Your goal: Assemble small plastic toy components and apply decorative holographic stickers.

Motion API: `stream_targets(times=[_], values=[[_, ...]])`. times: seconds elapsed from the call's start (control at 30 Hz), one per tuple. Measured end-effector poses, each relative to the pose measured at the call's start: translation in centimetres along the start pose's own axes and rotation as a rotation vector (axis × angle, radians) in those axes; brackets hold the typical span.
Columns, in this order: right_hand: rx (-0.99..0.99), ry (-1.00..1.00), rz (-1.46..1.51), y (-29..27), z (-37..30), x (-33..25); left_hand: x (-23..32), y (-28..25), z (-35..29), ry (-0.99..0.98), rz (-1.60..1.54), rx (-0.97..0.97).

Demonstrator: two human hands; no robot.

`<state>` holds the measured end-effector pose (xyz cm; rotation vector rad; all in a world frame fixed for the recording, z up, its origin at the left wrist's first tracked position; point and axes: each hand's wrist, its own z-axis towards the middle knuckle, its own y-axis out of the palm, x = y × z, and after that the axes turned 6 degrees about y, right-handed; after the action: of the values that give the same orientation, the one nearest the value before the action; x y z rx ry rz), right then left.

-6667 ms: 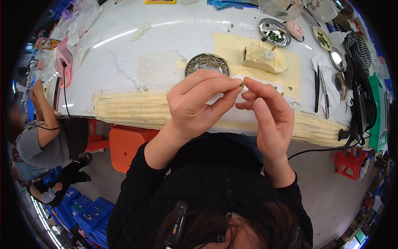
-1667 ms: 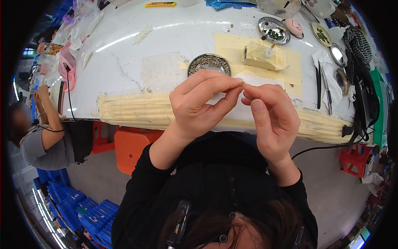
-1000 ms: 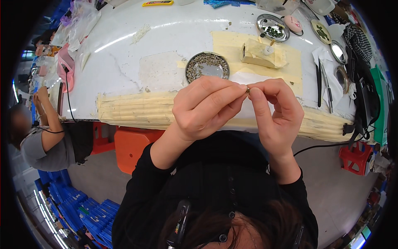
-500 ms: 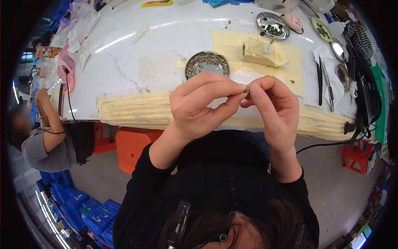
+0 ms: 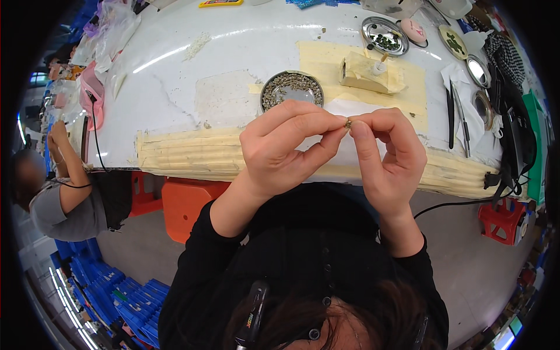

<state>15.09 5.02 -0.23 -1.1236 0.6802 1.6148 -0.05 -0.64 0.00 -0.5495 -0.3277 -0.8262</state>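
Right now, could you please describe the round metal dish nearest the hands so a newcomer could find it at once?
Start at the white worktable and its pale yellow taped patch. At that patch's left edge, just above the raised left hand, sits the round metal dish. Unlike the other metal dish farther right, holding dark green pieces, it holds tiny brownish bits.

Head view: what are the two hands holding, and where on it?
A tiny metal piece, pinched between the fingertips of the left hand and right hand; which part is gripped cannot be told.

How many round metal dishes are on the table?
4 that I can see: one with small bits behind the hands, one with dark pieces at the back, and two small ones on the right. Others may be hidden.
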Motion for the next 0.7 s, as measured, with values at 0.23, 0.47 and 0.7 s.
stream_targets(times=[0.23, 0.47, 0.7], values=[[0.095, -0.051, -0.12, -2.0, 1.9, -0.5, 0.9, -0.2, 1.4, -0.073, -0.011, -0.005], [0.054, -0.287, -0.705, -4.6, 6.9, -0.7, 0.0, 0.2, 1.7, -0.122, 0.017, 0.024], [-0.035, -0.207, -0.735, -3.4, 8.3, 0.4, 0.0, 0.1, 1.4, -0.163, 0.021, 0.052]])
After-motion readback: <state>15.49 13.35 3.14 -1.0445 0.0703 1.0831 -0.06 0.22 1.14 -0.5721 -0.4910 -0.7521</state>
